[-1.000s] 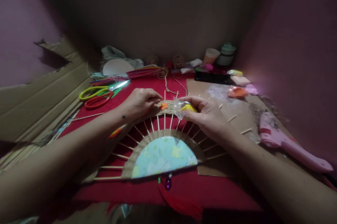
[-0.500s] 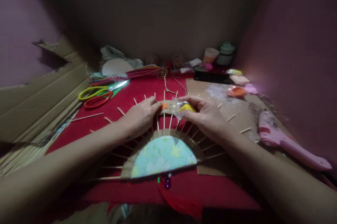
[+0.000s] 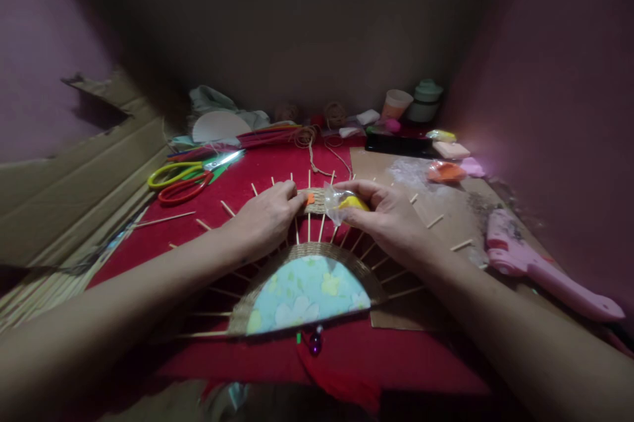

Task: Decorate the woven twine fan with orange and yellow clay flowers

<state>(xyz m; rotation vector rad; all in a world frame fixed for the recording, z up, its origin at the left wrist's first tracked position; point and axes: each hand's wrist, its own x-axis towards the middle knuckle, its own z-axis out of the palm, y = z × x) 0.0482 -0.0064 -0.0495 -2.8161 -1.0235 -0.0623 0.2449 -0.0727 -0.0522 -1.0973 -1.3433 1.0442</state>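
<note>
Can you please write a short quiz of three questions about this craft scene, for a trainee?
1. True or false: the right hand holds a small clear bag with a yellow piece inside.
2. What does the left hand press on the woven band? A) small orange piece B) scissors C) pink glue gun
3. Fill in: the two pairs of scissors lie on the ___ side of the red cloth.

Key: 1 true; 2 A; 3 left.
</note>
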